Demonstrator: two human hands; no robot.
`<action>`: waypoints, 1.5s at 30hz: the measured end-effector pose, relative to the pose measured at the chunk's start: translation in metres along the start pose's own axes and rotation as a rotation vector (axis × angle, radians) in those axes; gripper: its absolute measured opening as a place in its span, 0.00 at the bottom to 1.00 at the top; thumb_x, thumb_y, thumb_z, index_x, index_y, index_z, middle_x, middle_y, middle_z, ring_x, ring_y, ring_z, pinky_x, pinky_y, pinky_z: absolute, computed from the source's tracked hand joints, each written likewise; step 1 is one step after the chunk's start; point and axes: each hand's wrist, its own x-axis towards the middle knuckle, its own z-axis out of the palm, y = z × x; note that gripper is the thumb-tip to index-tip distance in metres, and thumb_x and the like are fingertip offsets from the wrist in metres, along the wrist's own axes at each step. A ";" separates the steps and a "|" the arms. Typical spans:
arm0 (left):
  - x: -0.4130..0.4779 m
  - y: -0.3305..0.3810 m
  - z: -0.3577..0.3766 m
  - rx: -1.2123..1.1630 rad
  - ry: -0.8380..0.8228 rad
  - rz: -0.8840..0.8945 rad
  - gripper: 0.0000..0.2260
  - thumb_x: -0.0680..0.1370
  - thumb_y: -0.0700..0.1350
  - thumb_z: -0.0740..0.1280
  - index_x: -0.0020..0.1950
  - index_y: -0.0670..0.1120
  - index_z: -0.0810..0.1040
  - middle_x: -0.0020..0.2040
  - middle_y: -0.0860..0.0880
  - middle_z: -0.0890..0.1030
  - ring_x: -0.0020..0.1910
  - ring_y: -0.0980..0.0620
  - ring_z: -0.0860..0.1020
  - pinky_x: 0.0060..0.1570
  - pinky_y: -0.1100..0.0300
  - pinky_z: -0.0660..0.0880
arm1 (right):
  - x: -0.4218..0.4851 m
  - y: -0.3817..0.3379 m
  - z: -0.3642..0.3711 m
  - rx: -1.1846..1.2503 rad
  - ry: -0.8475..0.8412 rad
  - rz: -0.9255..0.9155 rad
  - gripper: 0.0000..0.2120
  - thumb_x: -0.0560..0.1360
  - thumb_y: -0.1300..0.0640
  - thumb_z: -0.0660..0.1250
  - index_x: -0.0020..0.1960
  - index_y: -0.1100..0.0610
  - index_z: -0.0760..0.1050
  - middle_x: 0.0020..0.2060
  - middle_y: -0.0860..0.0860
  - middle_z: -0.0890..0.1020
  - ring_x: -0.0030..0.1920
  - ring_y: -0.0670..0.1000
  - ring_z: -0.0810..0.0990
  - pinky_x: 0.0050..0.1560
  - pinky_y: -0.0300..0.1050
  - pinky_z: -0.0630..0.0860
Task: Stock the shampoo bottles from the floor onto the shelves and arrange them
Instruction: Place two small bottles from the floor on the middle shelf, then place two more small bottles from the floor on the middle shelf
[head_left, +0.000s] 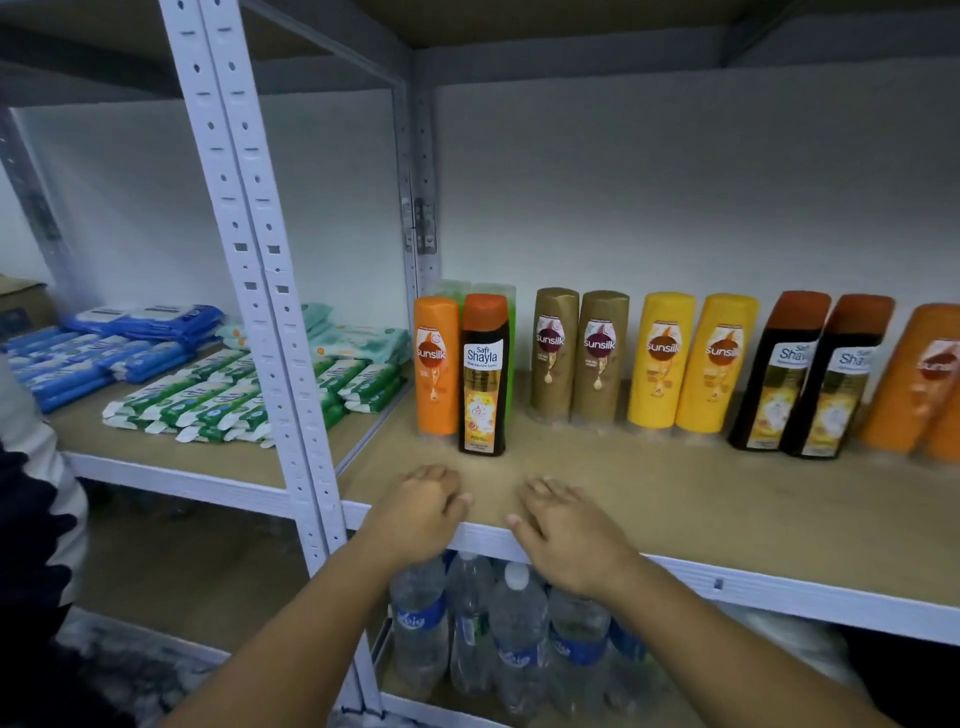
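Note:
A row of shampoo bottles stands on the wooden shelf (727, 499). At the left are an orange Sunsilk bottle (436, 364) and a dark Shayla bottle (484, 374), with green bottles behind them. Rightward stand two gold bottles (579, 356), two yellow bottles (691, 361), two dark Shayla bottles (810, 376) and orange bottles (919, 379) at the edge. My left hand (423, 506) and my right hand (563, 530) rest near the shelf's front edge, fingers relaxed, holding nothing, a little in front of the left Shayla bottle.
A white perforated upright (260, 291) splits the shelving. The left bay holds blue wipe packs (104, 348) and green wipe packs (218, 400). Water bottles (493, 629) stand on the shelf below my hands. Another person's sleeve (31, 493) shows at the left edge.

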 end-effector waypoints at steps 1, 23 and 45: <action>-0.007 0.006 0.001 0.012 -0.018 0.022 0.18 0.82 0.58 0.50 0.53 0.48 0.73 0.56 0.48 0.77 0.60 0.47 0.74 0.61 0.50 0.68 | -0.009 0.003 0.000 -0.010 -0.004 -0.017 0.29 0.84 0.42 0.50 0.80 0.56 0.56 0.80 0.52 0.56 0.80 0.51 0.52 0.78 0.47 0.48; -0.173 0.096 0.168 -0.108 -0.570 0.000 0.25 0.77 0.60 0.56 0.61 0.44 0.79 0.56 0.42 0.83 0.56 0.40 0.80 0.52 0.48 0.77 | -0.187 0.044 0.185 0.275 -0.458 0.275 0.25 0.81 0.45 0.60 0.74 0.55 0.68 0.72 0.56 0.72 0.71 0.57 0.70 0.67 0.48 0.70; -0.174 0.056 0.355 -0.549 -0.630 -0.454 0.28 0.78 0.60 0.62 0.75 0.50 0.63 0.61 0.45 0.81 0.58 0.42 0.81 0.56 0.54 0.76 | -0.128 0.061 0.351 0.587 -0.427 0.677 0.30 0.82 0.49 0.63 0.79 0.56 0.57 0.73 0.57 0.69 0.71 0.59 0.70 0.67 0.53 0.70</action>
